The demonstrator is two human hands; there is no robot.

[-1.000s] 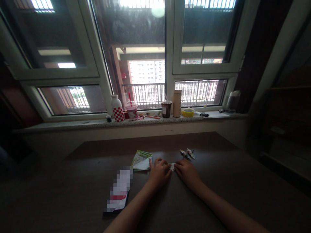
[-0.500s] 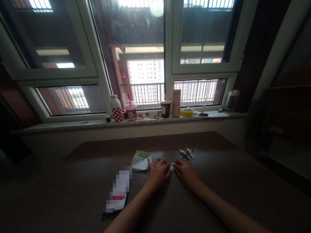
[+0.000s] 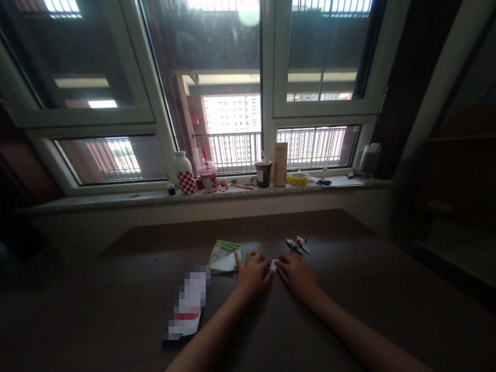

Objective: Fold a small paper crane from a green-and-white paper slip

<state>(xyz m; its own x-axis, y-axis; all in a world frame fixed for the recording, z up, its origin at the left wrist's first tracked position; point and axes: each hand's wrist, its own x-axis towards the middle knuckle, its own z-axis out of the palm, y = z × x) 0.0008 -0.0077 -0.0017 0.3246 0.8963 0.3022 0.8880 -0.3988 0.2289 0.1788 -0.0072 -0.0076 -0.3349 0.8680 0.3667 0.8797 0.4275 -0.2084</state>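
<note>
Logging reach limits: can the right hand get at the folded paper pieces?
Likely yes: the folded pieces lie just beyond the right hand, nothing visible between, though its fingers are at the small white paper.

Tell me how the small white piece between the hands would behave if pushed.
The small white piece looks like paper, so it is probably light and apt to slide when nudged. The part showing looks irregular, not round, so it would hardly roll. It looks tiny between the left hand and the right hand, so a hard pinch could crease it.
</note>
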